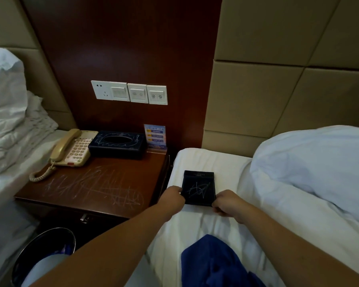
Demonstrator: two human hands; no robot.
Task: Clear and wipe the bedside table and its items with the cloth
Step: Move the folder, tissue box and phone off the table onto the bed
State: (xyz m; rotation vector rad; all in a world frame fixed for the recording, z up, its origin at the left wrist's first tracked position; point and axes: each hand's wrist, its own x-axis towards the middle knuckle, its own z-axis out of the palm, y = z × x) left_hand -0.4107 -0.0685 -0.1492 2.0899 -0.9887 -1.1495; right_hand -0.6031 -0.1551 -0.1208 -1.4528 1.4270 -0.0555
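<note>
Hotel bedside worktop (95, 189), dark wood, chalk-like scribbles across its top; one on site. On it, toward the wall: one telephone (72, 149), light plastic, cord trailing, lift by the base; one tissue box (117, 144), rigid, scribbled; one upright card stand (155, 137), likely tippy. Right of the worktop, on the bed (216, 222): one flat black pad (199, 188), stiff, probably light, best held by its edges; left hand (172, 196) and right hand (226, 203), fingers closed on its near corners. One blue cloth (214, 264), soft, lying nearer than the pad.
</note>
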